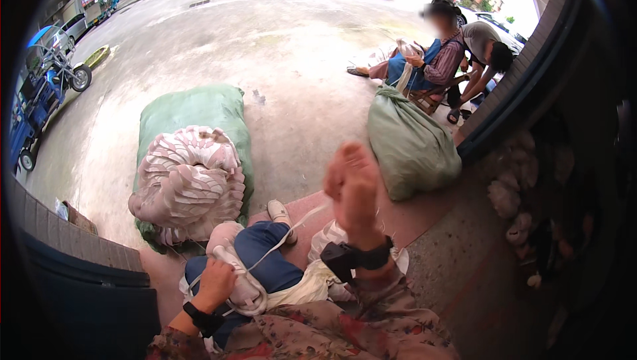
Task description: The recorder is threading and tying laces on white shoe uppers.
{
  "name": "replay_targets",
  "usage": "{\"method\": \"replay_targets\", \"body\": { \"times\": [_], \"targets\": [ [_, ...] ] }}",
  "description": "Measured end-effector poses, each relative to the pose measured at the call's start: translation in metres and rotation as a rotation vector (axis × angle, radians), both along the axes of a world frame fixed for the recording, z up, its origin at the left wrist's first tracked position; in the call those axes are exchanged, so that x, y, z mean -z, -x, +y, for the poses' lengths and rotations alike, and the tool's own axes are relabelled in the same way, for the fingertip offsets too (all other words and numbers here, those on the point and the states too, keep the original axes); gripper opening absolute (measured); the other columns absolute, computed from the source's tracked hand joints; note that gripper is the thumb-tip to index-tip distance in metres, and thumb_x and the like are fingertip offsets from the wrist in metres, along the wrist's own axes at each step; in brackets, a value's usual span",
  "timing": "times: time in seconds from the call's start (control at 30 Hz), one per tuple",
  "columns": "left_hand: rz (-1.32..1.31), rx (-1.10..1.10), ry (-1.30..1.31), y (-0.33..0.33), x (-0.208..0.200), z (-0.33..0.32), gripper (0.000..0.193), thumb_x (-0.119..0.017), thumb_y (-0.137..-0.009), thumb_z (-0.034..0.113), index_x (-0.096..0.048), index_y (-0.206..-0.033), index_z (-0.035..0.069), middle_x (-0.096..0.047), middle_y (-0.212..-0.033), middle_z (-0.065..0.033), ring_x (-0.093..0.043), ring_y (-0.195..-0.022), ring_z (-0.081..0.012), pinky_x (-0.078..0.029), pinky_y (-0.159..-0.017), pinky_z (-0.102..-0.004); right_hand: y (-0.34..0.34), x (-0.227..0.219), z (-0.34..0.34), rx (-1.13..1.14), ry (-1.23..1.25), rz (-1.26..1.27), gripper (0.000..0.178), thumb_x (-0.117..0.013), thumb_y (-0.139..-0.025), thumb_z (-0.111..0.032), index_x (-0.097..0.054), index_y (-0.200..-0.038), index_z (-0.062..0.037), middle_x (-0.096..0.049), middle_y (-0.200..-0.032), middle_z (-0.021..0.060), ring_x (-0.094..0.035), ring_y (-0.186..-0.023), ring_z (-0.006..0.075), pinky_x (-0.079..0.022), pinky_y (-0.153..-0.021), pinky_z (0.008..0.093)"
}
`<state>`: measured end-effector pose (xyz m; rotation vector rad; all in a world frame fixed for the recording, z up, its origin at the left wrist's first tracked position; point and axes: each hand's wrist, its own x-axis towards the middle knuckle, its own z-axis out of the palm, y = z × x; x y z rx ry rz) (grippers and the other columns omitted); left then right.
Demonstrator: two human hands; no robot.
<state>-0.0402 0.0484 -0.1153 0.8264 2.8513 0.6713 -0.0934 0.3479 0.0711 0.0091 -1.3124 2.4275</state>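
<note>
A pink and white shoe upper (247, 291) lies on my lap, over dark blue trousers. My left hand (217, 283) is closed on its left side, the fingers curled over the edge. From the upper a white lace (290, 230) runs up and right to my right hand (353, 187). That hand is raised well above my lap, its fingers drawn together around the lace end, slightly smeared by motion. More pale pieces and cream cloth (317, 282) rest on my lap beneath the right wrist.
Ahead on the left, a big bundle of pink and white uppers (189, 184) sits on a stuffed green sack (192, 104). Another green sack (411, 144) stands right, near two people. A dark doorway edge (511, 94) bounds the right; a blue three-wheeler (50, 84) is parked left.
</note>
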Motion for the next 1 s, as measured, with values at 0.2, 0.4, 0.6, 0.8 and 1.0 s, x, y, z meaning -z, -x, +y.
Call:
{"method": "replay_targets", "body": {
  "times": [0.2, 0.4, 0.6, 0.8, 1.0],
  "targets": [
    [0.009, 0.062, 0.094, -0.004, -0.002, -0.026, 0.012, -0.066, -0.066, 0.015, -0.059, -0.07, 0.005, -0.055, -0.073, -0.0116, -0.049, -0.078, -0.0307, -0.041, -0.068, -0.0384, -0.029, 0.189, -0.107, -0.737, -0.884, -0.104, 0.021, -0.057, -0.079, -0.021, -0.061, -0.085, -0.0017, -0.061, -0.081, 0.0134, -0.058, -0.074, 0.0224, -0.045, -0.066, 0.0334],
    [-0.013, -0.05, 0.006, 0.005, -0.012, -0.043, 0.008, -0.064, -0.067, 0.013, -0.061, -0.069, 0.006, -0.058, -0.068, -0.0116, -0.051, -0.072, -0.0317, -0.042, -0.063, -0.0399, -0.08, 0.217, -0.165, -0.624, -1.427, -0.064, 0.016, -0.052, -0.077, -0.018, -0.056, -0.083, -0.0035, -0.06, -0.076, 0.0159, -0.06, -0.07, 0.0344, -0.047, -0.065, 0.042],
    [0.054, -0.103, -0.117, 0.003, -0.005, -0.058, 0.006, -0.057, -0.072, 0.01, -0.061, -0.07, 0.006, -0.057, -0.066, -0.011, -0.05, -0.068, -0.0313, -0.041, -0.061, -0.0417, -0.071, 0.218, -0.18, -0.452, -1.589, 0.239, 0.008, -0.051, -0.072, -0.007, -0.056, -0.076, -0.0025, -0.057, -0.069, 0.015, -0.06, -0.065, 0.0271, -0.047, -0.054, 0.0356],
    [0.098, -0.04, 0.097, -0.023, -0.002, -0.055, 0.007, -0.057, -0.072, 0.01, -0.061, -0.071, 0.006, -0.056, -0.065, -0.011, -0.05, -0.068, -0.0317, -0.043, -0.059, -0.0411, -0.079, 0.209, -0.18, -0.439, -1.813, 0.506, 0.01, -0.049, -0.073, -0.007, -0.055, -0.08, -0.0026, -0.055, -0.07, 0.0107, -0.058, -0.066, 0.0229, -0.048, -0.055, 0.0319],
    [-0.488, -0.467, -0.4, -0.031, -0.004, -0.059, 0.014, -0.055, -0.082, 0.013, -0.062, -0.085, 0.002, -0.058, -0.07, -0.0069, -0.055, -0.066, -0.0152, -0.043, -0.06, -0.025, -0.085, 0.209, -0.191, -0.396, -1.811, 0.25, 0.008, -0.049, -0.075, -0.007, -0.053, -0.081, -0.0028, -0.057, -0.071, 0.0098, -0.06, -0.066, 0.0216, -0.048, -0.054, 0.0315]
  ]
}}
